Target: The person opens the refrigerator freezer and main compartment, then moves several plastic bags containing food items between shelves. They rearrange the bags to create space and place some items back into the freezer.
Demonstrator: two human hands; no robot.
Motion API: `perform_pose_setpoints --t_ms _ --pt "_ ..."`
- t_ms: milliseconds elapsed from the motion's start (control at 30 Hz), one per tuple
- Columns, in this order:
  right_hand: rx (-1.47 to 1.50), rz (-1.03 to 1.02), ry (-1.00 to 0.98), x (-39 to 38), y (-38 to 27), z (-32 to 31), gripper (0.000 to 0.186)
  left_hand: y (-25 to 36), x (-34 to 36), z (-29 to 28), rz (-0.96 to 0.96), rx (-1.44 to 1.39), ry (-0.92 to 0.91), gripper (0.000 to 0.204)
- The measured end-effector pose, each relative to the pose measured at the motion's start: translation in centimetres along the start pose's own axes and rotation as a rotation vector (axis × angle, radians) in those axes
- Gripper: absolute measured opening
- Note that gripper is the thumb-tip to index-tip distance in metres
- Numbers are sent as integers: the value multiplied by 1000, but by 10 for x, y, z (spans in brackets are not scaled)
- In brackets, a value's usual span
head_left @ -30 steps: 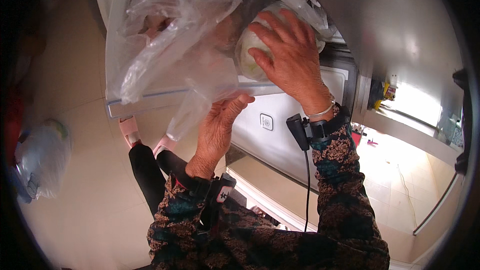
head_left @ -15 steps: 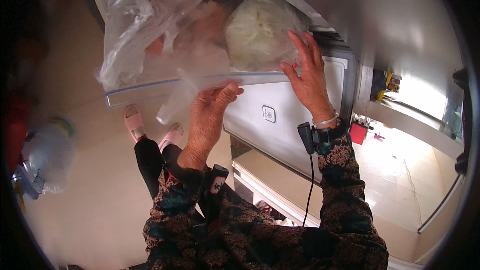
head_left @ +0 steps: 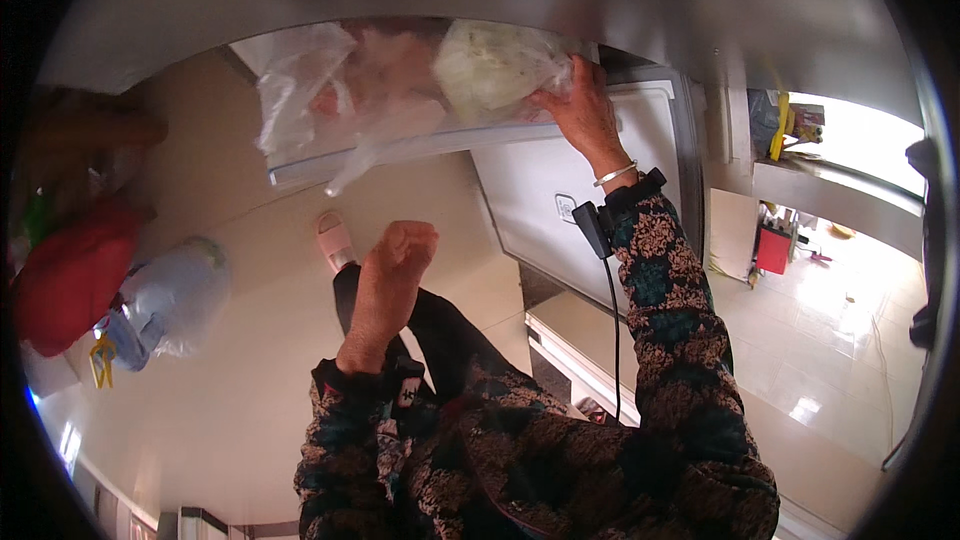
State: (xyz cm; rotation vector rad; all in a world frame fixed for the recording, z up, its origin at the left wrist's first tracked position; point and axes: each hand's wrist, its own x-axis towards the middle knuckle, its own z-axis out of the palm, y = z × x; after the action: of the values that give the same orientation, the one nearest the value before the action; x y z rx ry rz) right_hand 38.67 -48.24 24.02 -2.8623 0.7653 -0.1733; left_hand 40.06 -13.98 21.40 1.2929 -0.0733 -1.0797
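A clear-fronted fridge drawer (head_left: 400,147) stands pulled out at the top of the head view. In its right end lies a round, pale green cabbage (head_left: 490,65) in a thin clear plastic bag. My right hand (head_left: 588,118) reaches over the drawer's front and grips the cabbage bag's right side, thumb toward me. Left of the cabbage are clear plastic bags (head_left: 300,90) with reddish contents that I cannot make out; one bag end hangs over the drawer's front. My left hand (head_left: 392,265) hovers apart from the drawer, fingers curled in, nothing visible in it.
An open white fridge door (head_left: 530,190) stands to the right below the drawer. The grey upper fridge surface (head_left: 640,0) spans the top. At left on the floor are a red bag (head_left: 80,275) and a pale plastic bag (head_left: 175,295). A black cable (head_left: 614,340) hangs from my right wrist.
My left hand has drawn back from the drawer's front toward my body, its fingers curling. My right hand has closed in on the cabbage bag. The view has shifted, with the drawer appearing farther away.
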Motion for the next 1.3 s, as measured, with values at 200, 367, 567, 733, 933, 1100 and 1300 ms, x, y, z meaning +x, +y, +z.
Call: perform_pose_setpoints --t_ms 200,367,567,733,933,1100,1300 --pt "-21 23 -36 7 -9 -9 43 -3 -22 0 30 5 7 16" --pt "-52 22 -5 8 -2 -4 28 -11 -13 3 -1 175 -41 22" --pt "235 256 -19 3 14 12 22 -15 -3 3 108 202 -48 23" --pt "550 365 -121 14 1 7 16 -11 16 6 220 275 5 21" --pt "1272 594 -169 22 -62 -10 10 16 30 5 242 33 42 28" --pt "1502 875 -324 19 -107 -36 2 48 47 11 72 -224 198 47" --pt "1601 753 -644 -4 -131 -76 2 67 33 14 124 -495 360 46"
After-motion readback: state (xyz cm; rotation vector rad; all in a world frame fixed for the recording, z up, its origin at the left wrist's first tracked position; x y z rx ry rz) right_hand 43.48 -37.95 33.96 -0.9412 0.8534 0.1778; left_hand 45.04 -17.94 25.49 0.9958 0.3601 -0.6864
